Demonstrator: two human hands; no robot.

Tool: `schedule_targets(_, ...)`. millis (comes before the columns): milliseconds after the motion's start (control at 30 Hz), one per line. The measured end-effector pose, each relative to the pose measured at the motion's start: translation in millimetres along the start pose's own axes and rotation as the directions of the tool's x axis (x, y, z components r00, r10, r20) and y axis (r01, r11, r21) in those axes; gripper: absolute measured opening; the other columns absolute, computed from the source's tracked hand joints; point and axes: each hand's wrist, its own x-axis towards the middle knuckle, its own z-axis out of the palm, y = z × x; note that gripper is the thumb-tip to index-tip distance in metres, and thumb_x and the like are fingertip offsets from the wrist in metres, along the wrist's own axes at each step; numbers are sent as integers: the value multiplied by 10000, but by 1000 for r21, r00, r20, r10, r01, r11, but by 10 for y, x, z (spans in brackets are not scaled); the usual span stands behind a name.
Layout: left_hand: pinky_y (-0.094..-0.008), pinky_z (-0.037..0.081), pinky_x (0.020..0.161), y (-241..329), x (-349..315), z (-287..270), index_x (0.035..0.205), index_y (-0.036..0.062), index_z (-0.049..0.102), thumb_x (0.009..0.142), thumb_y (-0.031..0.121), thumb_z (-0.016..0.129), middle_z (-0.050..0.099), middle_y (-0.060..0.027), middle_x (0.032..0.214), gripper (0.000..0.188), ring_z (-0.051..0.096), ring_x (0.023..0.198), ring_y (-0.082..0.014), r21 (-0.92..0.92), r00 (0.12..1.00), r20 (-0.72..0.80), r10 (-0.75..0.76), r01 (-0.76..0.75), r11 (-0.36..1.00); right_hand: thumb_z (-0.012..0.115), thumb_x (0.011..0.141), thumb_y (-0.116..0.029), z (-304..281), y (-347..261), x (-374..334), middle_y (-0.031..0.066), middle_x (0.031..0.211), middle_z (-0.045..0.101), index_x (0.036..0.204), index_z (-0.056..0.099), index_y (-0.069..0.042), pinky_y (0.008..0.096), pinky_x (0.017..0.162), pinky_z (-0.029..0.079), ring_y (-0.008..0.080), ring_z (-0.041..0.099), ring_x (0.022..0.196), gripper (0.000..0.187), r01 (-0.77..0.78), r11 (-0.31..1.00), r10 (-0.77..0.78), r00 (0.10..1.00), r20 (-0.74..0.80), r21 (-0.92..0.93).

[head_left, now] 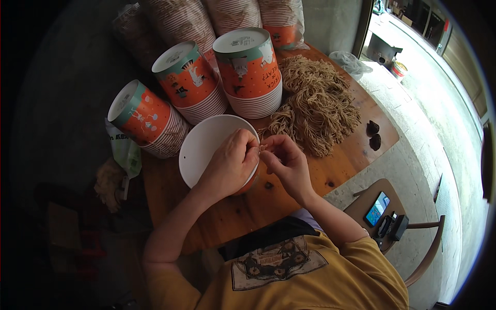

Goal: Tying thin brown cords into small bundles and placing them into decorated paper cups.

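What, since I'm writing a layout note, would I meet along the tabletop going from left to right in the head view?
Leftmost bucket stack → open bucket → cord pile → dark lumps.

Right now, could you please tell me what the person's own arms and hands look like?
The left hand and the right hand are ungloved, with no watch or bracelet visible at either wrist. The forearms are bare up to loose, mustard-yellow sleeves, which look plain and end around the elbows.
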Motion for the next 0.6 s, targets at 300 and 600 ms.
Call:
schedule_targets(300,-367,458,764,7,9,-3,971,-1,459,929,66,505,557,-137,885,91,578,830,-273,8,1000,22,9,-9,1000,572,936,-99,-17,36,31,40,817,652,969,562,0,209,572,479,73,595,650,104,21,1000,-21,1000,17,23)
schedule_targets(600,-364,446,778,-37,-11,-9,990,12,440,959,50,447,537,-140,899,50,559,838,-273,4,1000,25,-7,7,1000,527,952,-107,-11,-71,-1,31,775,618,917,525,-37,207,557,465,67,571,628,78,-95,981,90,995,35,172)
